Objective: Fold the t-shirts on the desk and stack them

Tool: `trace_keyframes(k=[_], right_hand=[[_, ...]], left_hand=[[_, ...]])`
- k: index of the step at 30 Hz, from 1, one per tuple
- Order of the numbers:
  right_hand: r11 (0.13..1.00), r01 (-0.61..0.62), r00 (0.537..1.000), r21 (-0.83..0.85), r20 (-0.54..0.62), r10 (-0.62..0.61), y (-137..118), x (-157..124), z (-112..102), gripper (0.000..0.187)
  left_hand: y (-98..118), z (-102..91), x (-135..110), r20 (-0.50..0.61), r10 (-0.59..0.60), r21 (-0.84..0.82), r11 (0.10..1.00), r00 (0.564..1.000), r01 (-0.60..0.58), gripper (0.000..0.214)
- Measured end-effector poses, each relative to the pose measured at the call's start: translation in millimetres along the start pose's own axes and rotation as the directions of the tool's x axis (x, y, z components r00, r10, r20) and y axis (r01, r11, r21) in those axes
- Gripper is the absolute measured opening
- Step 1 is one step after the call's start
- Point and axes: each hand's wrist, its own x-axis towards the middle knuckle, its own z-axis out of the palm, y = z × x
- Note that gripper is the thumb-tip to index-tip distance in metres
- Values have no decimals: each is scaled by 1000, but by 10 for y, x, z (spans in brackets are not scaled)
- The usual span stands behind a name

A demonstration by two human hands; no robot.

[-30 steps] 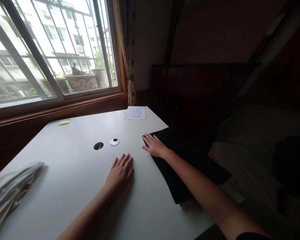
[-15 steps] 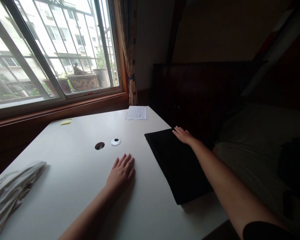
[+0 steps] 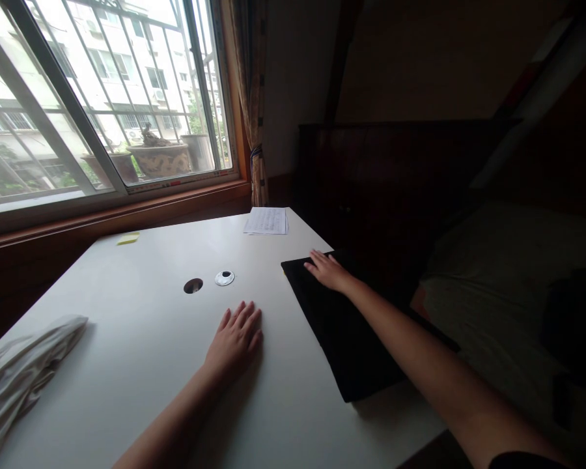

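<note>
A flat black piece, seemingly folded cloth (image 3: 344, 345), lies along the right side of the white table (image 3: 141, 365); its exact kind is too dark to make out. On its far part rests my right hand (image 3: 326, 269), palm down with the fingers stretched out. My forearm hides some of its right side. To the left, my left hand (image 3: 237, 332) lies flat on the bare tabletop, fingers a little spread, holding nothing. Just beyond it are a round cable hole (image 3: 193, 286) and a silvery round cover (image 3: 224, 280) with a dark opening.
A crumpled grey cloth (image 3: 29, 365) lies at the left edge of the table. Yellow sticky notes (image 3: 127, 239) and written papers (image 3: 266, 221) are at the far edge. Behind the table stands a barred window (image 3: 146, 85), with a tied curtain (image 3: 258, 169) beside it.
My right hand has slid left across the black cloth, away from its far right edge. My left hand stays in its place on the table.
</note>
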Motion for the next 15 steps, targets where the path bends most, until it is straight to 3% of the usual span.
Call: trace_keyframes(k=[2, 7, 11, 15], right_hand=[[993, 115, 990, 4, 78, -115, -361, -74, 111, 80], [948, 316, 947, -45, 68, -313, -941, -289, 273, 81], [923, 384, 922, -30, 72, -381, -1003, -337, 239, 71], [886, 396, 918, 240, -74, -390, -759, -255, 113, 65]], left_hand=[[9, -14, 3, 8, -4, 2, 1000, 1000, 4, 53], [23, -32, 6, 9, -9, 12, 1000, 1000, 9, 52], [18, -27, 1, -3, -7, 9, 1000, 1000, 7, 51], [8, -20, 0, 6, -2, 4, 1000, 1000, 2, 52]])
